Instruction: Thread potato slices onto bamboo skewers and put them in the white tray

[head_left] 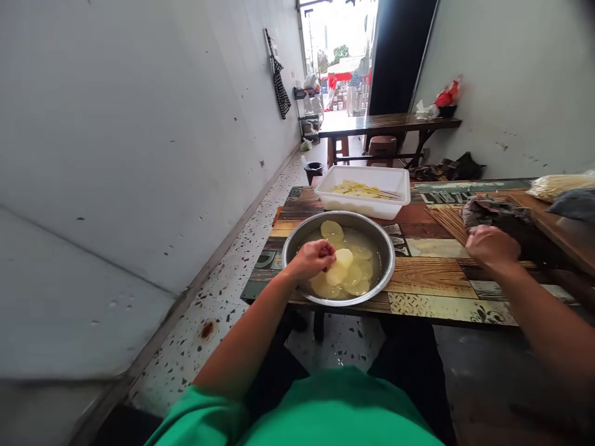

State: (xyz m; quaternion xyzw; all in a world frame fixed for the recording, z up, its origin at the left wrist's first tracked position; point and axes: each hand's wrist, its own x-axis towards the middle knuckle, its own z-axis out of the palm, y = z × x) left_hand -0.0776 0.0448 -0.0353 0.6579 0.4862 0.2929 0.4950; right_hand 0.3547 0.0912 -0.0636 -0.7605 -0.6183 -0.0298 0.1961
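Over the metal bowl (389,272) of water, my left hand (314,259) pinches a pale round potato slice (343,257). More thin potato slices (331,231) lie in the water beneath it. To the right, my right hand (493,245) is closed at the near ends of a bundle of bamboo skewers (447,225) on the table. Its fingertips are partly hidden, so whether a skewer is in them does not show. A crumpled dark cloth (497,212) lies just beyond that hand. Behind the bowl stands a white plastic tub (362,205) with skewered slices (360,189) inside.
The patterned wooden table (427,275) ends close to my lap. At its right are a wooden board (553,217) and a plastic bag of skewers (560,186). A white wall (139,155) runs along the left. Farther off stand another table (385,122) and a bin (314,172).
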